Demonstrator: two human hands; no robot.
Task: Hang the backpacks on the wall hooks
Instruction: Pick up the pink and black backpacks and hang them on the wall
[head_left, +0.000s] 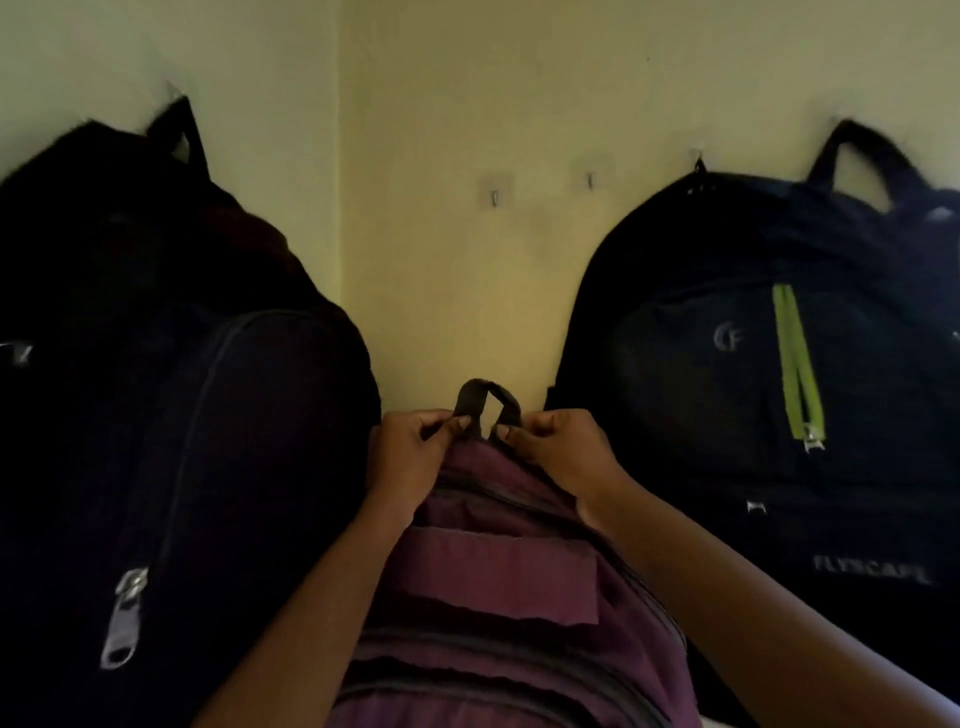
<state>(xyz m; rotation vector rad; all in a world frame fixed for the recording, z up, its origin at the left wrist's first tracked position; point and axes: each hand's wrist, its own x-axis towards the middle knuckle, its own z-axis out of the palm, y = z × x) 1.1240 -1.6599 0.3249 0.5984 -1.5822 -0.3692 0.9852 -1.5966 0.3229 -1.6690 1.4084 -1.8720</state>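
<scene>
The maroon backpack (498, 571) is held up in front of the wall (467, 78), low in the middle of the view, with its dark top loop (487, 397) standing upright above both hands. The left hand (410, 457) pinches the left base of the loop, and the right hand (558, 452) pinches the right base; both hands are closed on it, one on each side, with the loop rising between the fingertips. Above the loop, two small wall hooks (494, 196) and (589, 180) are bare, well apart from the loop. A black backpack (156, 389) hangs on the left wall by its handle, close beside the left forearm. A dark backpack with a green zipper (779, 389) hangs on the right part of the wall, near the right forearm. The maroon backpack sits between these two bags.
</scene>
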